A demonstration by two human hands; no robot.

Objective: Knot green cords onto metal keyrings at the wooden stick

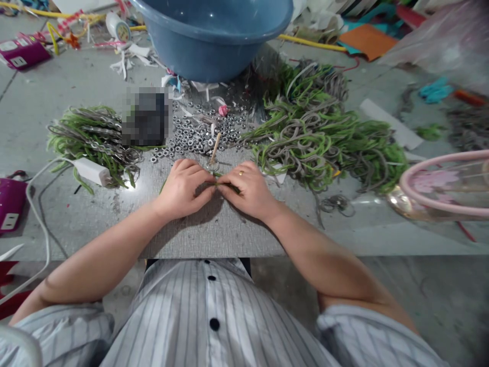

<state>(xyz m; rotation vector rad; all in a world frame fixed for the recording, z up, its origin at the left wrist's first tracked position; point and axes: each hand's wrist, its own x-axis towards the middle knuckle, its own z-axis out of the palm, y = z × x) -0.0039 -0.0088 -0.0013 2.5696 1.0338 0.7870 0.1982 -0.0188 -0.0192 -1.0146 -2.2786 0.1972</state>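
My left hand (186,187) and my right hand (249,189) meet at their fingertips over the table's front part. Both pinch a thin green cord (217,178), most of it hidden under the fingers. Just beyond the fingertips lies a small metal ring (212,165), with a short wooden stick (216,143) leaning up from it. Many small metal nuts (187,137) are spread behind my hands. To the right sits a big tangled heap of green and grey cords (317,132). A bundle of similar cords with metal parts (89,132) lies to the left.
A blue basin (214,51) stands at the back centre. A white adapter (91,172) with its cable lies at the left, near purple boxes (11,204). At the right is a clear container with a pink rim (408,178). Paper scraps and a plastic bag (451,46) lie farther back.
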